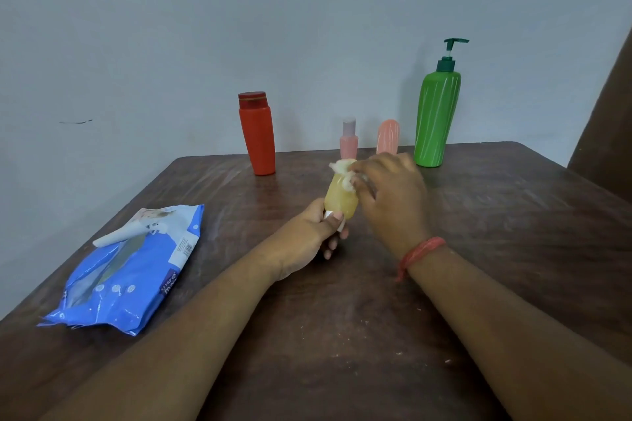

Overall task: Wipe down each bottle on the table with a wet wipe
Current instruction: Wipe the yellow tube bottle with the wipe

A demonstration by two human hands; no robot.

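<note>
- Dark brown wood made up the counter, with both forearms reaching across it from the bottom of the frame.
- A blue wipes pack lay flat at lower left, its flap lifted, well apart from the hands.
- The left hand sat just left of frame centre, its fingers curled round the white cap end of the yellow bottle.
- That bottle was held off the counter, cap end nearest the person, its long axis running up and away toward the far end.
- The right hand, a red thread at its wrist, was just right of the bottle, pinching a crumpled wet wipe against the bottle's far end; so the wiping surface lay below and left of those fingers, and a stroke down the axis looked like the likely next move.
- Farther back, along the counter's far edge, stood a red bottle, a small pink bottle, a peach bottle and a green pump bottle.
</note>
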